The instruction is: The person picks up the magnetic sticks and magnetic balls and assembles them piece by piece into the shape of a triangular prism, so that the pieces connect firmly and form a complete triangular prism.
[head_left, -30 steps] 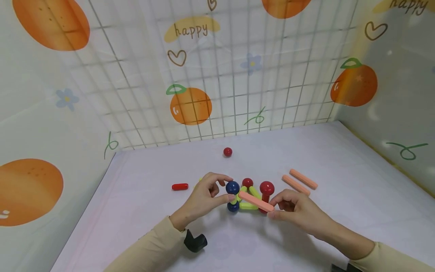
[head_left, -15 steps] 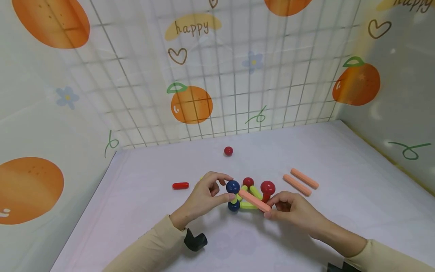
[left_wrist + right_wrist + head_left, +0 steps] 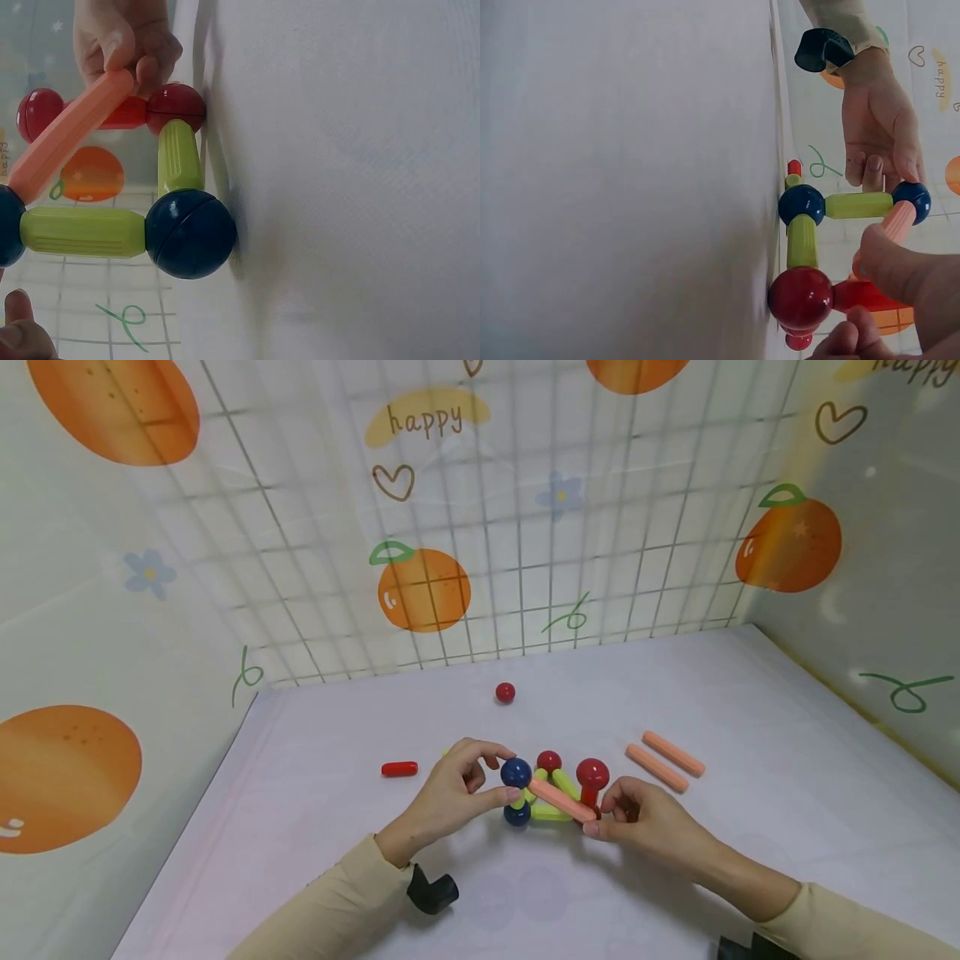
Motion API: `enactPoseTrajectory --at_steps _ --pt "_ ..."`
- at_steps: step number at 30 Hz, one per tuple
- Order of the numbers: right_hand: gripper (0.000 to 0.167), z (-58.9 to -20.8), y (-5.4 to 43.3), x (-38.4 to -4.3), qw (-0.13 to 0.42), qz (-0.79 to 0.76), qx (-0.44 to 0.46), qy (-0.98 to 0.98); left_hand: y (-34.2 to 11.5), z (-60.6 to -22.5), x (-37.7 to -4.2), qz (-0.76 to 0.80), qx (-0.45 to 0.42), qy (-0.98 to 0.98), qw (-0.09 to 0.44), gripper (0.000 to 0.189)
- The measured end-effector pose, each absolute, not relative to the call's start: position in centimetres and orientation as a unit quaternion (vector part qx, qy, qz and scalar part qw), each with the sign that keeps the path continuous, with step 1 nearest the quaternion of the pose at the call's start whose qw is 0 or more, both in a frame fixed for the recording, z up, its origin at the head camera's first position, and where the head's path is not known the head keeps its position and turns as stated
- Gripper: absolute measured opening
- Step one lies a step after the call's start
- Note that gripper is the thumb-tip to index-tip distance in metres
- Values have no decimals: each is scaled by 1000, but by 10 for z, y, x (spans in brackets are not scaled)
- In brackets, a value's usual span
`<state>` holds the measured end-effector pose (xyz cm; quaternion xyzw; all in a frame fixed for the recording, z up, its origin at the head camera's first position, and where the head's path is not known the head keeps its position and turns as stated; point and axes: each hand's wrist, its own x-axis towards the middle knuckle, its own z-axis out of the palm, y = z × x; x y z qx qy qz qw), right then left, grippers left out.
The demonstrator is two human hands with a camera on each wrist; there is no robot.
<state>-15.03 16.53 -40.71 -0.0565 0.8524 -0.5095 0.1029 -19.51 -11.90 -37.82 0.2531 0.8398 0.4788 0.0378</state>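
A frame of magnetic rods and balls stands on the table. My left hand holds its upper blue ball, index fingertip at the top and thumb beneath by the upright yellow-green rod. A lower blue ball sits under that rod. From the upper blue ball a salmon rod slants down to the right, its far end pinched by my right hand. That end overlaps the upright red rod, which joins an upper red ball and a lower red ball.
Another red ball forms the frame's back corner, joined by yellow-green rods. Two salmon rods lie to the right. A short red rod lies left, and a loose red ball is farther back. A printed curtain surrounds the table.
My right hand has moved slightly left, bringing the salmon rod's lower end closer in against the red upright. My left hand keeps its hold on the upper blue ball.
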Motion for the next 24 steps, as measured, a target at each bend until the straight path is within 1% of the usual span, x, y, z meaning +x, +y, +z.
enactPoseTrajectory --at_steps 14,24 --pt "55 -413 159 -161 104 -504 -55 856 -118 -378 -194 478 255 840 33 40" --pt "53 -413 157 -163 102 -508 -65 853 -119 -378 -195 478 254 840 31 39"
